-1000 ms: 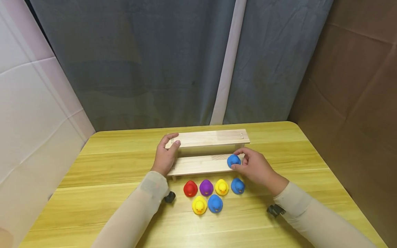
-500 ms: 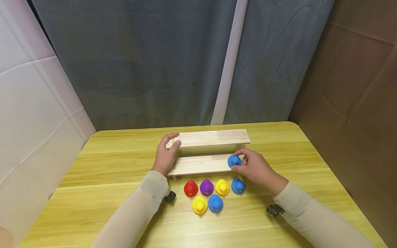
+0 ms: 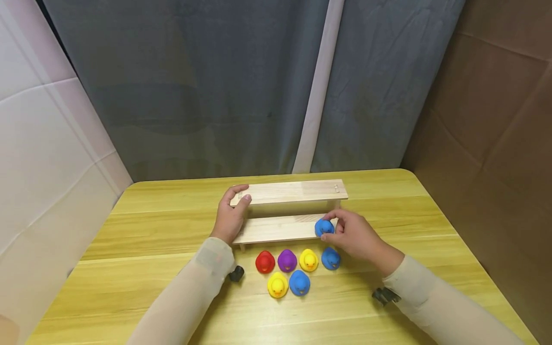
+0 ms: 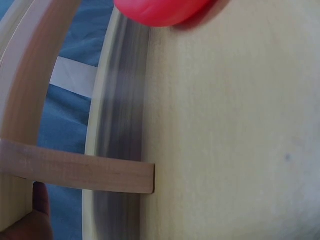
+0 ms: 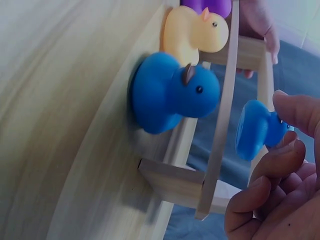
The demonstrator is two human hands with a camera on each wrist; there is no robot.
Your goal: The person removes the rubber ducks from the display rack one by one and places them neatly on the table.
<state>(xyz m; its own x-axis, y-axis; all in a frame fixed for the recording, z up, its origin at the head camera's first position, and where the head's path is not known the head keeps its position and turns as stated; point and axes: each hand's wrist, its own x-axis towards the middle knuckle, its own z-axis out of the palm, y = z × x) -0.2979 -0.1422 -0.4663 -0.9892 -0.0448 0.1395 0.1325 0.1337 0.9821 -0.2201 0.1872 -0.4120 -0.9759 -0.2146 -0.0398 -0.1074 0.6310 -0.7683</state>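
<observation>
A two-step wooden rack stands on the table. My left hand grips the left end of its upper step, thumb on top; in the left wrist view only part of that hand shows beside the wood. Over the right end of the lower step, my right hand pinches a blue rubber duck between thumb and fingers. The right wrist view has this held duck a little apart from the step. In front of the rack sit a red duck, a purple duck and a yellow duck.
Another blue duck ends the front row at the right. Nearer me are a second yellow duck and one more blue duck. A grey curtain hangs behind the wooden table.
My right hand has shifted slightly left and toward me with the blue duck. My left hand stays on the rack, and the ducks on the table have not moved.
</observation>
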